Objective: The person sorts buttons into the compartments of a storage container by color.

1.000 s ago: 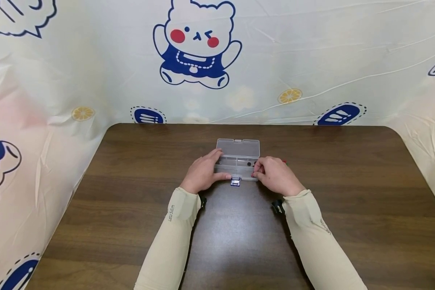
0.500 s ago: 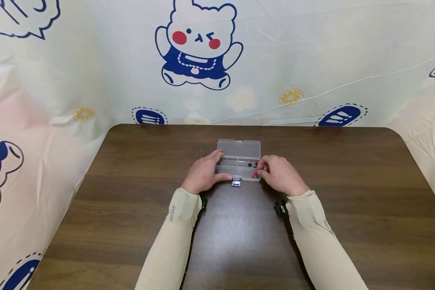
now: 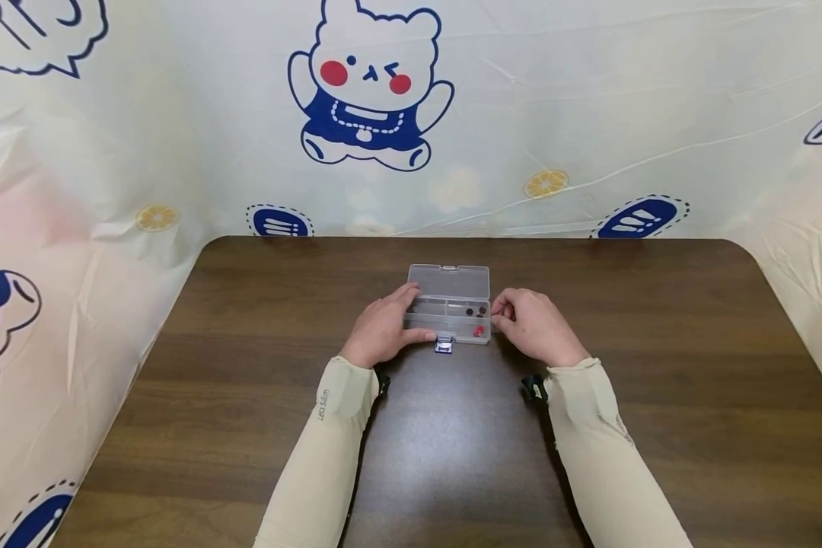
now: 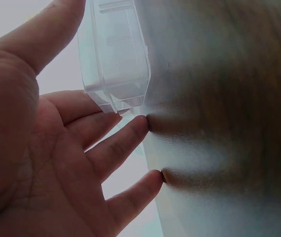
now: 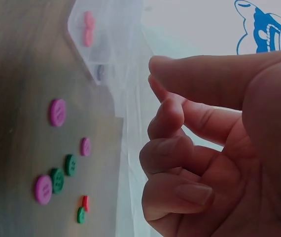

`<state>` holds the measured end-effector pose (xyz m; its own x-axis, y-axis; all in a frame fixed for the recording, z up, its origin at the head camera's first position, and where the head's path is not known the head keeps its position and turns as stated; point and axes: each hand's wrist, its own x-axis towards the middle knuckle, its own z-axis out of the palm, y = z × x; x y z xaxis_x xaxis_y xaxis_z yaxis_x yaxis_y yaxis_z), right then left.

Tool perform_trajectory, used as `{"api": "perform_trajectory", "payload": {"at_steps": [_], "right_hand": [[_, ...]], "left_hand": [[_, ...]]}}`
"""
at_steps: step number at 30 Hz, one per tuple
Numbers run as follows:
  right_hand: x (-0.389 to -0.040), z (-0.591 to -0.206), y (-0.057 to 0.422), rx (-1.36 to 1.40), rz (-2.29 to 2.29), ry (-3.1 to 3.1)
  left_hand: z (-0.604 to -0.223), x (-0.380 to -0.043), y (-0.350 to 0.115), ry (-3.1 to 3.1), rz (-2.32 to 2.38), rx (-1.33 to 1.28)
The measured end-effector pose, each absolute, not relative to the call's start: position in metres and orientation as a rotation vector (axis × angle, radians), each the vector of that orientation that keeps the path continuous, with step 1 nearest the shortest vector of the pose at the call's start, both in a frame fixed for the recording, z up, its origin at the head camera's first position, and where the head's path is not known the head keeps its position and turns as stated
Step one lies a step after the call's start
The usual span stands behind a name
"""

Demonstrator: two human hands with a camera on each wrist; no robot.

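Observation:
A clear plastic compartment box [image 3: 428, 323] lies on the table with its lid [image 3: 448, 281] raised at the back. My left hand [image 3: 382, 327] holds the box's left end, thumb at the front edge and fingers toward the back. Two finger tips press on the tabletop in the left wrist view. Red buttons [image 3: 479, 331] lie in the front right compartment, dark buttons [image 3: 476, 311] in the one behind. Just beside the box's right end is my right hand [image 3: 530, 323], fingers curled, thumb tip against the index finger [image 5: 155, 89], nothing visible between them.
Several loose buttons lie on the table by my right hand in its wrist view, among them a magenta button [image 5: 57, 112] and a green button [image 5: 57, 180]. The head view hides them. A small blue-and-clear latch [image 3: 444, 345] juts from the box's front. Behind the table [image 3: 623, 320] hangs a printed curtain [image 3: 493, 114].
My right hand has drawn back to the right, out of the front right compartment, leaving red buttons in view there. My left hand has stayed on the box.

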<state>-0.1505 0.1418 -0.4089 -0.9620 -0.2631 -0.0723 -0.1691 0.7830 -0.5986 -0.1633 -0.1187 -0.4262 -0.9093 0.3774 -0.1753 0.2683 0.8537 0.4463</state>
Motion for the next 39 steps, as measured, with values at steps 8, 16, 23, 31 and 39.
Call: {"api": "perform_trajectory", "payload": {"at_steps": [8, 16, 23, 31, 39], "right_hand": [[-0.15, -0.411, 0.156, -0.299, -0.922, 2.843], [-0.148, -0.411, 0.169, -0.243, -0.957, 2.812], [-0.148, -0.414, 0.177, -0.217, -0.946, 2.837], [-0.152, -0.419, 0.184, -0.202, -0.949, 2.85], [-0.155, -0.426, 0.188, -0.103, -0.976, 2.865]], "left_hand": [[-0.426, -0.163, -0.119, 2.776, 0.607, 0.5], [-0.427, -0.163, -0.119, 2.778, 0.61, 0.499], [-0.426, -0.163, -0.118, 2.77, 0.609, 0.497], [-0.426, -0.164, -0.119, 2.773, 0.605, 0.501], [-0.426, -0.164, -0.12, 2.775, 0.607, 0.494]]}}
